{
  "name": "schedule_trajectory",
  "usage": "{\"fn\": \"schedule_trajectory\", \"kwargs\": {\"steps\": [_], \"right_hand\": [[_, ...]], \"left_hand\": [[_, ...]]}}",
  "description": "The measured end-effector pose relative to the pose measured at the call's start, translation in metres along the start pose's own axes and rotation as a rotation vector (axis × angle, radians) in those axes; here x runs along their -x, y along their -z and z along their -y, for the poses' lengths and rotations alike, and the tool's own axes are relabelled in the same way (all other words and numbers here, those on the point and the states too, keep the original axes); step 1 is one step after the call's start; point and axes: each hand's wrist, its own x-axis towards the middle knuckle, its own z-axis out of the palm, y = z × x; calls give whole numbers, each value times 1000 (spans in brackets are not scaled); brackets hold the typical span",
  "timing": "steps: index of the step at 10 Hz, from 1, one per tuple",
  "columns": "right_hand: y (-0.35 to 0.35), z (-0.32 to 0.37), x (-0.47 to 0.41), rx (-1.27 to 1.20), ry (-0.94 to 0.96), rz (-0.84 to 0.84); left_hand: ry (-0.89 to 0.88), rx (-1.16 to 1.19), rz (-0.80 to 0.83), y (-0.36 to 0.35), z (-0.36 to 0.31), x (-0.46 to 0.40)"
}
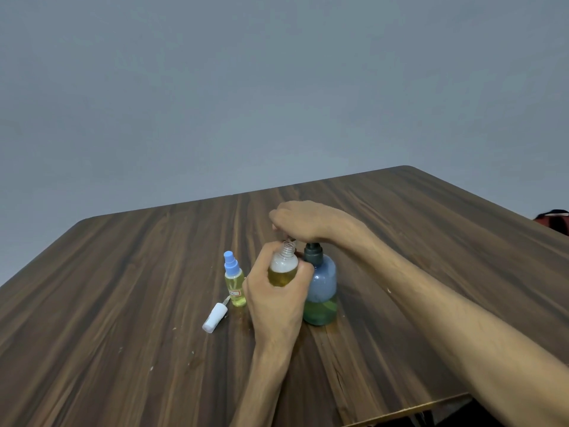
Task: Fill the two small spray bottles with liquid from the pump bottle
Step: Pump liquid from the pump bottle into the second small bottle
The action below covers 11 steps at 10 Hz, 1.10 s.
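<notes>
My left hand (274, 300) grips an uncapped small clear bottle (283, 266), partly filled with yellow liquid, its threaded neck held under the pump spout. My right hand (303, 220) lies palm-down on the head of the blue-grey pump bottle (320, 288), which stands on the table with greenish liquid in its lower third. The pump head itself is hidden under the hand. A second small spray bottle (234, 283) with a blue sprayer and yellow liquid stands just left of my left hand. A white spray cap (214, 318) lies on its side in front of it.
The dark wood-grain table (123, 303) reaches to a plain grey wall. Its front edge runs at the lower right. A red and dark object (554, 218) shows past the table's right edge.
</notes>
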Motion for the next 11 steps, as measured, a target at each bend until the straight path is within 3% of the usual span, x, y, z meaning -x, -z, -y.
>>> {"fn": "schedule_trajectory", "kwargs": {"steps": [1,3,4,5,7,9,10,11], "right_hand": [[-3,-1,-1,13,-12,62],[0,0,-2,22,2,14],[-1,3,1,2,40,90],[1,2,3,-76,34,4],[1,2,4,-165,-61,10],[-1,2,1,-133,12,133],[0,-1,0,-164,-17,29],[-6,-1,-4,-111,-76,55]], "left_hand": [[0,-14,-9,-1,0,-1],[-1,-3,-15,-1,0,-1],[18,-7,-20,-2,-1,-1],[12,-4,-17,-1,-3,1],[5,-26,-24,-1,-3,1],[8,-27,-21,-1,-4,-1],[-7,-20,-17,0,-4,0],[3,-21,-13,-1,-3,-1]]}}
